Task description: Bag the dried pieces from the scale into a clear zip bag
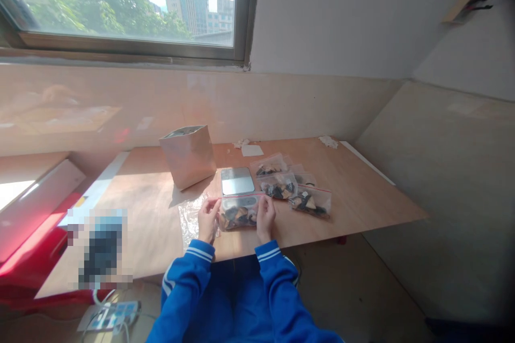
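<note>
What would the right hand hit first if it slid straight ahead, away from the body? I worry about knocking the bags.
Probably the filled bag just beyond the right hand, beside the scale. Depth is hard to judge, and the hand already grips another bag.

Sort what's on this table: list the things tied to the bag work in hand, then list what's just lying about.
In hand:
left hand and right hand, both holding the filled zip bag
scale
three more filled zip bags
open paper sack
loose clear plastic

Lying about:
white paper slip
crumpled white scraps
red cloth
</note>
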The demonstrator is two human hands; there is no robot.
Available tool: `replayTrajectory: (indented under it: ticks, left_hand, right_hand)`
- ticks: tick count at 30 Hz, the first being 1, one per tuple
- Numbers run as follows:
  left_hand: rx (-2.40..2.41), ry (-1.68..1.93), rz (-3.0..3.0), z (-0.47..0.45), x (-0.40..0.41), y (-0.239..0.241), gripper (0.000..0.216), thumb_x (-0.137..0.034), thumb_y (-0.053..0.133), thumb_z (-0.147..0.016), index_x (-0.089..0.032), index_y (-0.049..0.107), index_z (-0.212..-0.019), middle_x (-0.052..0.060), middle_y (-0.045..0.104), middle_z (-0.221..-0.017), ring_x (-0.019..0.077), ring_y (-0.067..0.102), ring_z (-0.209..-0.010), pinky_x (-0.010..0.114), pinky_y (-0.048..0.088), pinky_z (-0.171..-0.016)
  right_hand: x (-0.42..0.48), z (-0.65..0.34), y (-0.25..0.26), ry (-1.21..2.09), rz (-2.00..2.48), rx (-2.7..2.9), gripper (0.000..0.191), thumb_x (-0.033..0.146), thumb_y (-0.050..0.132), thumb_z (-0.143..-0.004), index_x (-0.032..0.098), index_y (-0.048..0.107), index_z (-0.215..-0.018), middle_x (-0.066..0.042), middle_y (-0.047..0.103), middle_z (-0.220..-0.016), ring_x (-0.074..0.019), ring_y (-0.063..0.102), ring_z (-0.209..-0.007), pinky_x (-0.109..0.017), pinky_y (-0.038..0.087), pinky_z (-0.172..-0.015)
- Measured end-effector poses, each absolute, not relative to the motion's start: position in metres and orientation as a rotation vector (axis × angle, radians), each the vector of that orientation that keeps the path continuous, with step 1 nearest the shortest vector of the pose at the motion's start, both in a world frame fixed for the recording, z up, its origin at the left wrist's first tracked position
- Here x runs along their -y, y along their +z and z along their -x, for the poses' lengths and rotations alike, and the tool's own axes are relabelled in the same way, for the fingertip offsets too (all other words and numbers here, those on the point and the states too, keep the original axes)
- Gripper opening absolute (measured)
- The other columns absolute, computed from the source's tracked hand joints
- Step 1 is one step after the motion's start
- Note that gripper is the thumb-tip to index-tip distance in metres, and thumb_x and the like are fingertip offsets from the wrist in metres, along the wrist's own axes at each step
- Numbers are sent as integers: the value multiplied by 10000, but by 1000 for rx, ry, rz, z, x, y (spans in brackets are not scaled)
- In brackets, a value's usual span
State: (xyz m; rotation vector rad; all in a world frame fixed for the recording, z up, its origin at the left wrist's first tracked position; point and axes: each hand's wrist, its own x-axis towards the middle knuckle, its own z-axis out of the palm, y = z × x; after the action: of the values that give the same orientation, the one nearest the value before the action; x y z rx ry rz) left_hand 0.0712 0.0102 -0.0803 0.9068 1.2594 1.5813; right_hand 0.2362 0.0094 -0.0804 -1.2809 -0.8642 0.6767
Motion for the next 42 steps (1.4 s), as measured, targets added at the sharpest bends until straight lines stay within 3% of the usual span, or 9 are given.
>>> replayTrajectory:
  ticks: [10, 21, 32, 42]
  left_hand:
    - [-1304, 1597, -927, -69, -12, -85, 352, -451, 749, -672, -143, 676, -827, 29, 614, -795, 118, 552, -695, 192, 398, -540]
    - [-1275, 1590, -894, -69, -13, -83, 392, -471, 746, -667, -144, 686, -876, 33, 638, -835, 92, 529, -634, 195, 405, -522]
    - [-1346, 1583, -901, -69, -15, -86, 397, -474, 752, -655, -135, 696, -855, 24, 637, -773, 88, 504, -592, 207, 391, -516]
    - [-1308, 1557, -941, -71, -13, -85, 342, -452, 712, -719, -146, 679, -868, 8, 622, -753, 82, 504, -588, 201, 395, -530]
  right_hand:
    - [-14, -238, -89, 613, 1301, 835, 425, 567, 483, -839, 154, 585, -841, 13, 545, -600, -126, 485, -516, -239, 428, -503]
    - [-13, -236, -88, 662, 1301, 843, 426, 588, 430, -878, 190, 524, -758, 38, 496, -543, -118, 457, -474, -227, 392, -465]
    - [-14, -237, -86, 522, 1357, 899, 388, 542, 449, -866, 185, 561, -766, -32, 618, -659, -172, 580, -618, -272, 471, -609]
    - [-15, -237, -89, 637, 1306, 857, 390, 535, 480, -864, 165, 588, -805, -19, 603, -637, -156, 569, -585, -253, 455, -551]
